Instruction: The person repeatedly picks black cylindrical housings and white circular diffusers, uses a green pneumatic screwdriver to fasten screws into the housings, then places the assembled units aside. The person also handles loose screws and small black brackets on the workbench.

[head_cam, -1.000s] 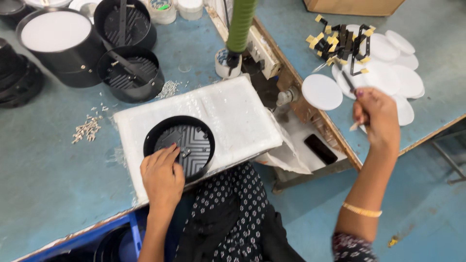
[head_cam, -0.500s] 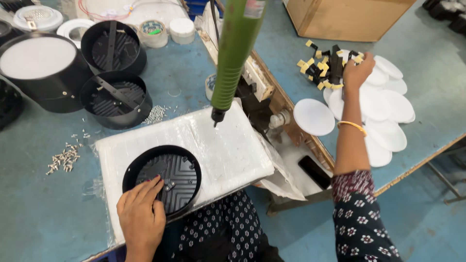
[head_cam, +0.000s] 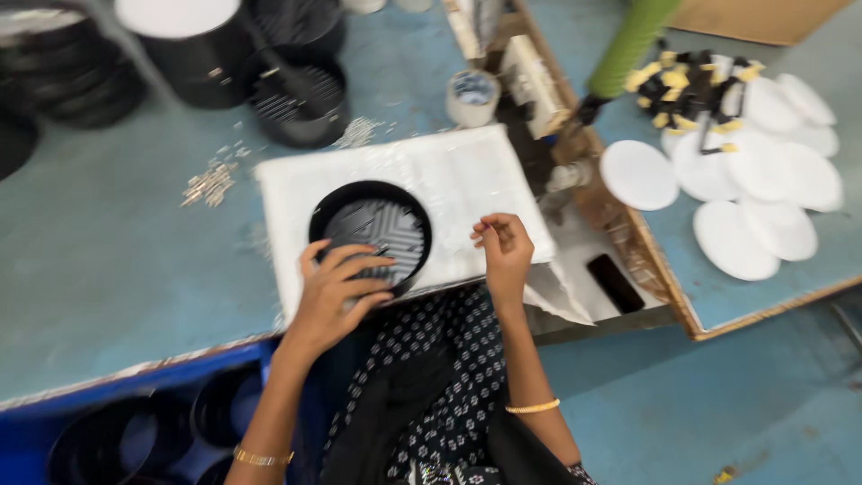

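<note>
At centre frame we steady the round black finned housing (head_cam: 370, 232) on its white foam pad (head_cam: 467, 180), left hand (head_cam: 337, 292) spread over its rim; right hand (head_cam: 503, 247) pinches something too small to identify, seemingly ready for careful seating inside.

Open white pad (head_cam: 467, 180) right of the round black housing (head_cam: 370, 232), free between left hand (head_cam: 337, 292) and right hand (head_cam: 505, 251). Hemmed behind by black cans (head_cam: 296, 99), tape roll (head_cam: 473, 97) and scattered screws (head_cam: 211, 182). Blocked rightward by the hanging green driver (head_cam: 628, 40) and wooden bench edge (head_cam: 620, 216).
</note>
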